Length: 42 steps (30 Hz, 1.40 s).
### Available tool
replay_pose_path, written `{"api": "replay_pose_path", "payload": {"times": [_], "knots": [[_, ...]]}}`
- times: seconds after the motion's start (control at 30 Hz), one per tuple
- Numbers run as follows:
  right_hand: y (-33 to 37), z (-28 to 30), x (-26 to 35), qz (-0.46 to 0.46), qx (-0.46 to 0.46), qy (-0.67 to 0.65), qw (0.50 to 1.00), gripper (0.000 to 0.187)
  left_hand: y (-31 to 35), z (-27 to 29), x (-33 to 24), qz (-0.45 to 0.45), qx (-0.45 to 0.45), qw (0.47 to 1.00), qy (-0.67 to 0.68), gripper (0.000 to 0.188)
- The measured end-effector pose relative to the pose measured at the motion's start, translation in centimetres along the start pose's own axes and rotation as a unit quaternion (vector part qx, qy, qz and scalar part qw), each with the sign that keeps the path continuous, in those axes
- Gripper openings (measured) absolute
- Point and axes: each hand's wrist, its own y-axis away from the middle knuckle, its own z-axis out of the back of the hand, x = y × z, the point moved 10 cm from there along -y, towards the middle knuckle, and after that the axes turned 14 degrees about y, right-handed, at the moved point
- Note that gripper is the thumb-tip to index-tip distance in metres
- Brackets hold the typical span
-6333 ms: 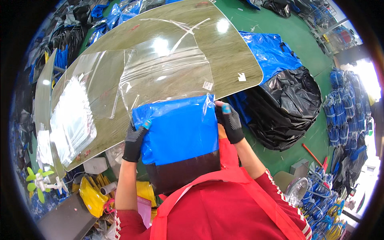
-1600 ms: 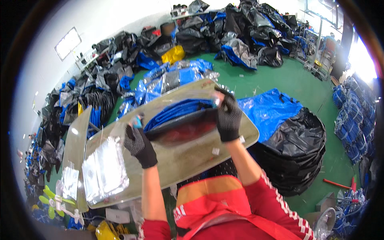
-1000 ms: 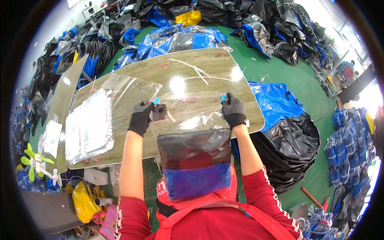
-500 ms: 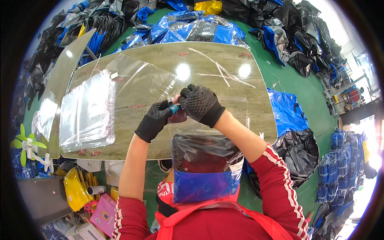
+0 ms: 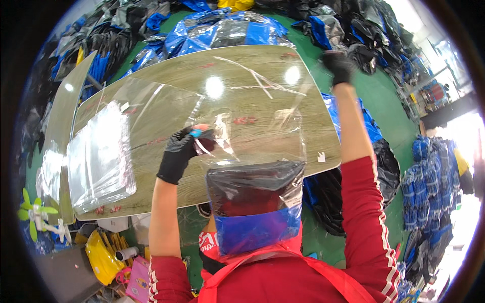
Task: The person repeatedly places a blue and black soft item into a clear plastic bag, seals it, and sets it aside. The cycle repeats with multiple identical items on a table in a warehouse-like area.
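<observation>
One clear bag (image 5: 255,184) at lower centre, its flap reaching up onto the counter (image 5: 182,189), holds a folded black-and-blue bundle (image 5: 258,227). It lies right of and below the nearer left hand (image 5: 179,154), fingers curled beside the flap; whether that grip pinches film, one cannot tell. The right hand (image 5: 339,68), upper right, is well apart, its grip too blurred to read.

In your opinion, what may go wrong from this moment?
The blue and black package might slip, since most of it shows past the near edge of the table. The clear film might slide or crease, as only the left hand is near it; the right hand is well away.
</observation>
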Motion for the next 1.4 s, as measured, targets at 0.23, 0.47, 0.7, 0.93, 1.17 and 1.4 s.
{"api": "replay_pose_path", "payload": {"times": [0.23,0.47,0.7,0.93,1.17,1.4], "knots": [[14.4,-2.8,-11.0,-0.357,0.381,0.086,0.849,0.049,0.1,1.3,-1.8,0.003,-0.076,0.977,-0.201,0.037],[20.5,-4.1,-6.4,-0.362,0.360,-0.409,0.756,0.044,4.0,-0.7,0.2,0.047,0.113,0.979,0.162,0.049],[25.6,3.7,0.2,0.186,0.439,0.176,0.861,0.044,12.7,-3.0,2.8,-0.120,0.218,0.683,-0.687,0.032],[22.4,1.2,7.3,0.169,0.331,0.170,0.913,0.048,7.9,-4.0,-2.1,-0.241,-0.116,0.872,-0.410,0.049],[28.8,17.9,-15.4,-0.112,-0.087,0.557,0.819,0.065,13.7,5.3,17.0,0.135,-0.074,0.972,-0.175,0.071],[33.6,17.8,-31.3,-0.224,0.390,0.346,0.823,0.097,-0.5,7.1,0.7,-0.061,-0.008,0.998,0.011,0.039]]}}
